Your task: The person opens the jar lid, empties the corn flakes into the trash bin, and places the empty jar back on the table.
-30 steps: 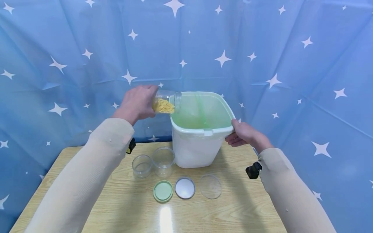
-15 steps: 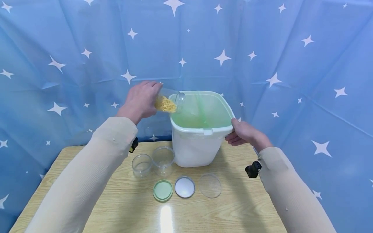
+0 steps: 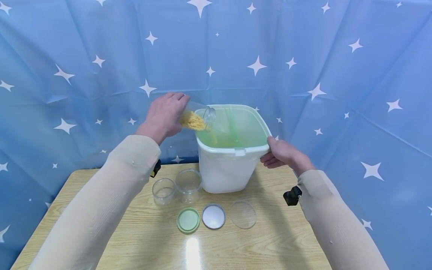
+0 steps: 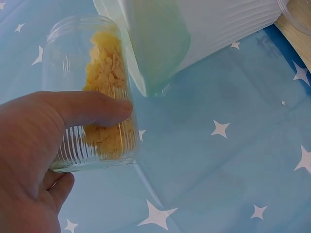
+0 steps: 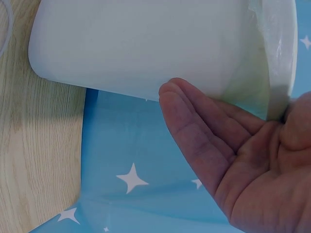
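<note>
Left of centre in the head view, the left hand (image 3: 164,116) holds a ribbed glass jar (image 3: 197,117) on its side, grip closed round the body, thumb laid across the glass in the wrist view. The jar carries yellow flakes (image 4: 108,97), and its mouth sits just over the left rim of the white bin (image 3: 229,170), which is lined with a green bag (image 3: 236,129). A few flakes appear to be dropping inside the rim, though the view is too small to be sure.

Risks noted:
- The mouth barely clears the rim; a small drift leftward would likely send flakes down the outer wall onto the bench (image 3: 270,240).
- A steeper tilt could release the clump at once and scatter it.
- The ribbed glass, held at its base end only, could slip.

At lower centre, two empty jars (image 3: 175,189) and three lids (image 3: 215,217) lie in front of the bin, exposed to spill.

At right, the right hand (image 3: 281,155) steadies the bin, thumb on the rim, fingers straight and flat against the wall; this light hold may not stop a tip.
</note>
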A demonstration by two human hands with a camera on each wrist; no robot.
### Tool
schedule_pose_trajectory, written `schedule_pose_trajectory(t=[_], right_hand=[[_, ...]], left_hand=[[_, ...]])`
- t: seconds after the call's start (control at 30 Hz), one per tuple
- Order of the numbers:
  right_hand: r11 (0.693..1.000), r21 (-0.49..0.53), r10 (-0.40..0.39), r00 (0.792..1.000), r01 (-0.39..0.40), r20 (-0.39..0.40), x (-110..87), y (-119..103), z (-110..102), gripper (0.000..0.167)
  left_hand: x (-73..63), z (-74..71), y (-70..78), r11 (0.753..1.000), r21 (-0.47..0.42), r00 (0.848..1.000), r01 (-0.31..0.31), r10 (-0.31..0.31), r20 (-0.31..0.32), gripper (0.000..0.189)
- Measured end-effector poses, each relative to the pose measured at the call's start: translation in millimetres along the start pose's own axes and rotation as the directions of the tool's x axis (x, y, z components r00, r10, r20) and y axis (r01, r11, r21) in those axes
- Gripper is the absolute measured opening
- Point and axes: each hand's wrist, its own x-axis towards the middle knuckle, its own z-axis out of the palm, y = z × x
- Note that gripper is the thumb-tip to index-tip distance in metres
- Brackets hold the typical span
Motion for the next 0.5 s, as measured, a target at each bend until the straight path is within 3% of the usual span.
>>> schedule_pose_trajectory(t=[0.5], right_hand=[[1.000,-0.014,0.001,1.000,-0.001,0.002,-1.2,0.1,-1.3,0.069]], left_hand=[[0.9,3.3,4.8,0.999,0.039,0.998,-0.033,0.035,-0.050,0.078]])
